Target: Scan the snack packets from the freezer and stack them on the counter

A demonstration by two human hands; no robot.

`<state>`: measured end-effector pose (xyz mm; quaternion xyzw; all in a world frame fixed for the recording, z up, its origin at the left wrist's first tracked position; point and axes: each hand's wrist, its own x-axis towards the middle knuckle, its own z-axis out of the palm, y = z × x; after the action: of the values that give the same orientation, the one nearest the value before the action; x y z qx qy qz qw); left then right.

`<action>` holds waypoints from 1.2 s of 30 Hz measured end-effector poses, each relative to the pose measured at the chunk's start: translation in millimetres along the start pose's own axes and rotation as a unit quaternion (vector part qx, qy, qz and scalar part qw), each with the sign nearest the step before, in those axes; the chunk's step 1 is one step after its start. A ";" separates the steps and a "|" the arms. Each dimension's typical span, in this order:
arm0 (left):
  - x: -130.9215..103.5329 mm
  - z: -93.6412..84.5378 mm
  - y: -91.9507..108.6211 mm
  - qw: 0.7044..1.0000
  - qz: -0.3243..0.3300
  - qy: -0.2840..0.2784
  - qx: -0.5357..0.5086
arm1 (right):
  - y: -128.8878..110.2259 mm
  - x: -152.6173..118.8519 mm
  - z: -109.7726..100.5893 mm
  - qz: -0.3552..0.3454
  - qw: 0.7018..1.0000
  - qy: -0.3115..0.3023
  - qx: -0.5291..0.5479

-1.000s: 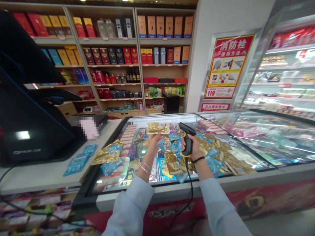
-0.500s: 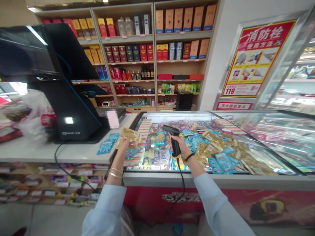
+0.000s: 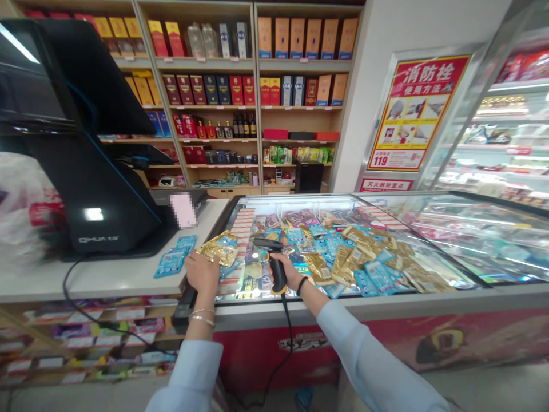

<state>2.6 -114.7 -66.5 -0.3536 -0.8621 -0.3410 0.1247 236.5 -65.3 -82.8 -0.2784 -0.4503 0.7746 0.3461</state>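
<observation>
My left hand [image 3: 202,273] is closed on the near edge of a gold foil packet [image 3: 223,253], over the left end of the glass-topped freezer. A blue packet [image 3: 229,269] lies partly beneath the gold one. In my right hand [image 3: 289,271] is a black barcode scanner [image 3: 278,276], my fingers wrapped round its handle. The scanner's head points left, toward the gold packet but apart from it. Its cable hangs down in front of the freezer. To the right, many gold packets [image 3: 360,257] and blue packets [image 3: 377,278] lie heaped on the glass.
A black checkout terminal [image 3: 107,189] stands on the white counter [image 3: 128,277] at left, with a few blue packets [image 3: 175,257] near its base. The freezer's front rim [image 3: 364,309] runs along my side. Shelves of boxed bottles [image 3: 214,91] line the back wall.
My right hand has brought the scanner left, closer to the gold packet. My left hand still grips a gold packet, now lower over the freezer's edge. The view has shifted right.
</observation>
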 end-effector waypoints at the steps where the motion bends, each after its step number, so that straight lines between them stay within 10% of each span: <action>1: -0.8 1.2 -0.1 1.000 0.009 0.011 0.017 | 0.5 0.5 -1.2 -0.003 1.000 0.001 0.005; 11: 0.3 0.5 8.1 0.998 0.046 0.001 0.050 | 1.8 5.3 -7.0 -0.030 0.999 -0.016 0.008; 19: 3.0 -12.0 99.9 0.989 0.144 -0.028 -0.035 | -55.9 -16.6 -49.5 -0.091 0.994 0.051 0.039; 27: -40.2 45.6 191.1 0.951 0.279 -0.104 -0.083 | -113.4 -48.6 -119.3 -0.199 0.967 0.154 0.031; 36: -67.8 87.5 219.8 0.956 0.200 -0.212 0.021 | -104.4 -47.6 -161.2 -0.237 0.947 0.206 0.071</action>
<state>206.4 22.6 -52.0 -0.5805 -0.7871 -0.2082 0.0125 414.9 15.7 -55.1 -0.2918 -0.3656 0.6258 0.6241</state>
